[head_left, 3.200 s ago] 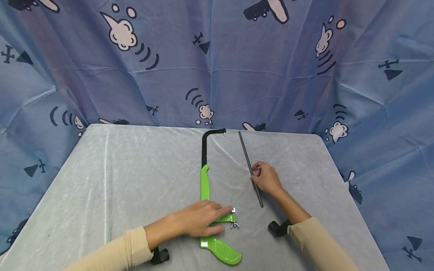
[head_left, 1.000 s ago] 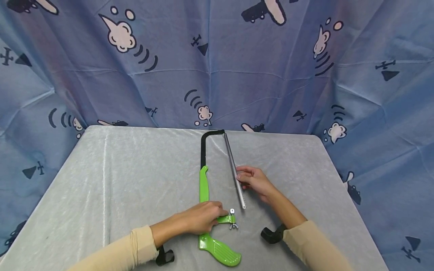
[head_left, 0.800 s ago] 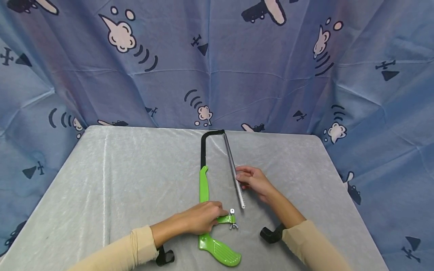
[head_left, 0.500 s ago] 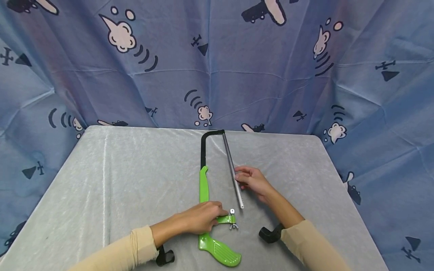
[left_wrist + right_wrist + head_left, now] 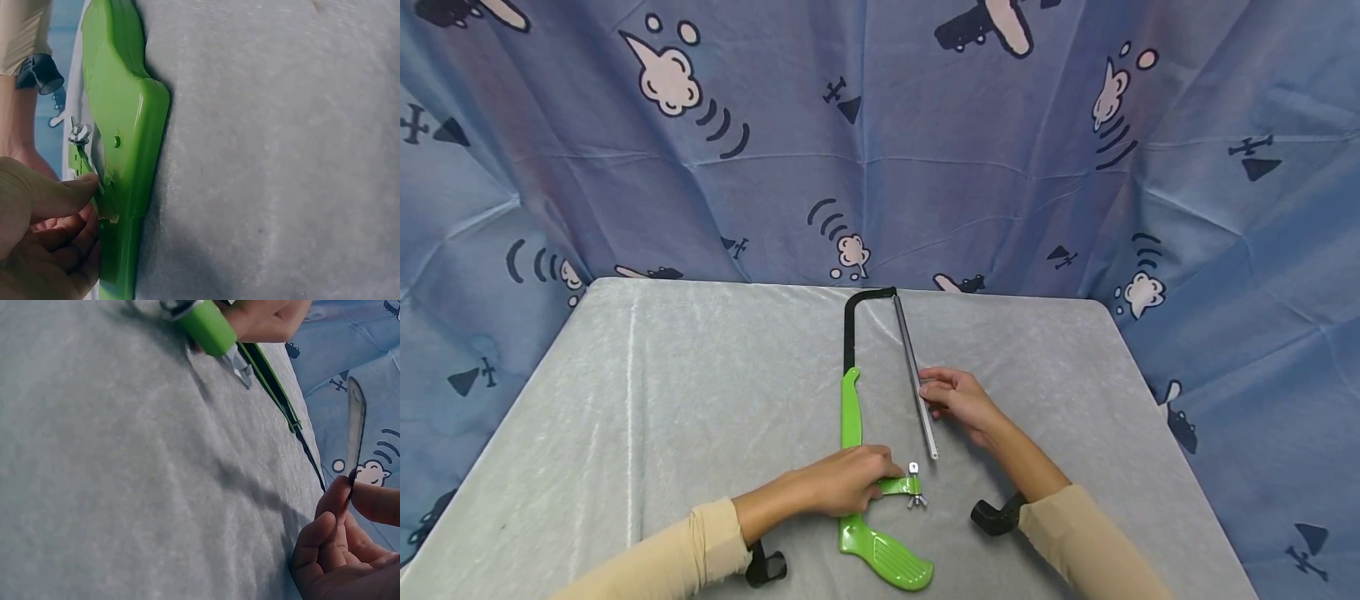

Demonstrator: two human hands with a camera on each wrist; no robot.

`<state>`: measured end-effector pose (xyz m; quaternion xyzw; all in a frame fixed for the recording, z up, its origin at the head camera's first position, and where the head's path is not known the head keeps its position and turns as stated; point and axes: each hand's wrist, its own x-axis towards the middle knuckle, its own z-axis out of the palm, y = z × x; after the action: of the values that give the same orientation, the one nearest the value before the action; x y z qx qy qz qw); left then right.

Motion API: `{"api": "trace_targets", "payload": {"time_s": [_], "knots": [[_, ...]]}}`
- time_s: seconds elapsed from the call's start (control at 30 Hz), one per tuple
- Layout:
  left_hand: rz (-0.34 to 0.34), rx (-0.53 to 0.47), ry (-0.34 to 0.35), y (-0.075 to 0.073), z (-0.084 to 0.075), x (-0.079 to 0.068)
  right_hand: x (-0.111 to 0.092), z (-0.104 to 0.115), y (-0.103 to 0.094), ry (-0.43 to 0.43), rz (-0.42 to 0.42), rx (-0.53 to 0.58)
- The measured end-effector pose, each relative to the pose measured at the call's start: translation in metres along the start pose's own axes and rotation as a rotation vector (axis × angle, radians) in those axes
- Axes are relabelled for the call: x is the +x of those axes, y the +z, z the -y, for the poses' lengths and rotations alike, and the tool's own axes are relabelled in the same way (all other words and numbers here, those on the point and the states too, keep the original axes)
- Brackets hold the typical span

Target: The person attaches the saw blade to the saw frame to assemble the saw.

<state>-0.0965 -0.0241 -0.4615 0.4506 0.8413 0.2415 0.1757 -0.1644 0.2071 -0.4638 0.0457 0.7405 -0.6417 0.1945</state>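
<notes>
A hacksaw frame point(image 5: 852, 408) with a green handle and a black bent front arm lies on the table. My left hand point(image 5: 848, 482) grips its green body by the short side arm; in the left wrist view the thumb point(image 5: 72, 195) presses there. A wing nut point(image 5: 917, 501) sits on that side arm's end, beside a small metal pin point(image 5: 913, 469). Between thumb and fingers, my right hand point(image 5: 962, 404) pinches a thin grey hacksaw blade point(image 5: 907, 342). The blade's far end meets the front arm's tip; whether it is hooked is too small to tell. Its holed near end point(image 5: 356, 394) is free, apart from the pin.
A pale grey cloth covers the table point(image 5: 722, 375). Behind and beside it hangs a blue patterned curtain point(image 5: 925, 167). Black wrist mounts point(image 5: 996, 518) sit under both forearms, near the tabletop.
Since the earliest frame, my right hand has brought the blade left to the front arm's tip, and my left fingers have curled onto the frame. Lately the blade's near end has shifted slightly left.
</notes>
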Motion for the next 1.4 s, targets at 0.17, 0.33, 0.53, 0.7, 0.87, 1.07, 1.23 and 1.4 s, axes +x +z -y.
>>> {"api": "trace_targets", "payload": {"time_s": [0.17,0.33,0.53,0.7,0.87,1.07,1.23,1.4], "knots": [[0.003,-0.01,-0.017,-0.001,0.0,0.0,0.001,0.001,0.002,-0.001,0.013,0.002],[0.005,-0.01,-0.023,-0.001,0.0,0.0,0.002,0.0,0.004,-0.002,0.02,0.002],[0.002,-0.005,-0.015,0.0,0.001,0.0,0.003,-0.001,0.006,0.0,0.032,-0.006],[0.002,-0.009,-0.013,0.001,0.002,0.0,0.003,-0.001,0.009,0.0,0.033,-0.033],[0.001,-0.007,-0.015,0.002,0.004,0.0,0.004,-0.001,0.013,0.008,0.016,-0.062],[0.003,0.001,-0.013,0.002,0.004,0.001,0.006,-0.003,0.015,0.016,-0.004,-0.08],[0.007,0.0,-0.011,0.002,0.005,0.002,0.006,-0.005,0.015,0.012,0.004,-0.071],[0.011,-0.006,-0.013,0.002,0.005,0.002,0.007,-0.008,0.018,-0.003,0.015,-0.064]]}}
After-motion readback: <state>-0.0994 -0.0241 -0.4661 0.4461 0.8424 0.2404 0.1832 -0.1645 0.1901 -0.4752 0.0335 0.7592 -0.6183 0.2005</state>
